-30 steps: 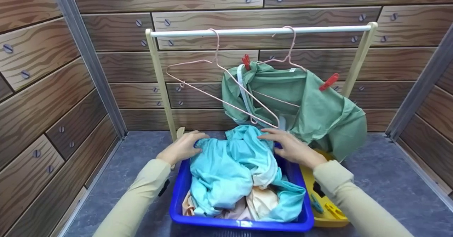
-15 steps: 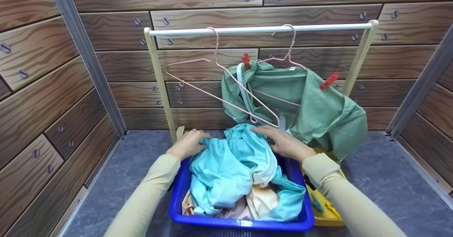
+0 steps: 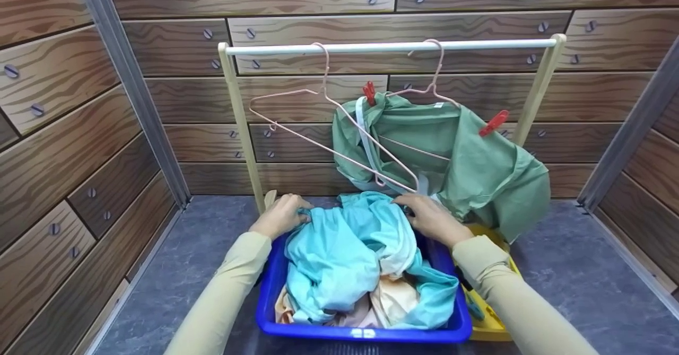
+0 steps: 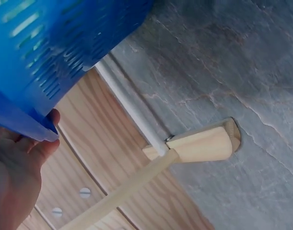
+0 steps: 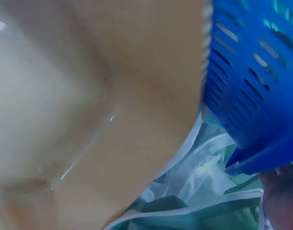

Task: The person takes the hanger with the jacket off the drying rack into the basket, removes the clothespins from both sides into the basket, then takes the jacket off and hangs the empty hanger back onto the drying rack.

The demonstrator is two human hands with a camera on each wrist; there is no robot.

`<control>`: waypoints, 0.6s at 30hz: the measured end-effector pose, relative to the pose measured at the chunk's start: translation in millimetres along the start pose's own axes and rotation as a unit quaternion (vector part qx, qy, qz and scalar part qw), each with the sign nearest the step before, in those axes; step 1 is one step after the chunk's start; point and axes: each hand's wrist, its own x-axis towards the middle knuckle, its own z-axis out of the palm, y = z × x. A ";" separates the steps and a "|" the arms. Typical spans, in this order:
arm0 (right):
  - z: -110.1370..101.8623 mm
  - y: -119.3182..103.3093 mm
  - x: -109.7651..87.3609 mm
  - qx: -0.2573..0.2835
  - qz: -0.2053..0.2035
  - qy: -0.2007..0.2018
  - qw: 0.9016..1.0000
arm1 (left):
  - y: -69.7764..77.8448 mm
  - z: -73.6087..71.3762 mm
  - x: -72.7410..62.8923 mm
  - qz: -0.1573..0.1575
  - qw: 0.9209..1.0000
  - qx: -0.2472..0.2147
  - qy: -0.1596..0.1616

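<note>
A blue slotted basket point(image 3: 366, 335) heaped with clothes stands at the front. Turquoise fabric point(image 3: 334, 259) lies on top, over cream cloth point(image 3: 395, 299). My left hand point(image 3: 284, 217) grips the basket's far left corner; in the left wrist view, thumb and fingers of that hand point(image 4: 17, 177) pinch the rim of the basket point(image 4: 45, 62). At the far right corner, my right hand point(image 3: 432, 218) holds the rim, fingers bent over the edge. Only a bit of that hand point(image 5: 283, 196) shows under the basket lip point(image 5: 271, 155) in the right wrist view.
Behind stands a rack with a white rail point(image 3: 382, 47). A bare pink hanger point(image 3: 323, 95) and a green garment point(image 3: 477, 169) with red clothespins point(image 3: 493, 123) hang there. A yellow tub point(image 3: 490, 328) sits against the basket's right side. The rack's wooden foot point(image 4: 199, 143) lies near my left hand.
My hands have moved inward and down from hovering beside the turquoise fabric onto the far rim of the basket, and their fingers have curled round it. The basket has barely shifted.
</note>
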 end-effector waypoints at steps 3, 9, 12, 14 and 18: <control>2.4 0.3 1.7 0.002 0.003 0.014 1.000 | -0.8 0.2 -1.4 -0.004 1.000 0.011 0.003; 0.6 -0.5 2.3 0.012 0.025 0.013 1.000 | -2.5 0.7 -1.5 -0.007 1.000 0.017 0.015; -0.4 -1.4 2.7 0.019 0.039 0.012 0.999 | -4.3 0.2 -2.7 0.007 0.999 0.007 0.037; -0.7 -1.7 3.1 0.025 0.047 0.013 0.999 | -4.9 -0.3 -3.1 0.019 0.998 0.016 0.059; -0.7 -2.1 3.8 0.034 0.050 0.022 0.998 | -3.5 -0.9 -2.4 0.031 0.993 0.066 0.097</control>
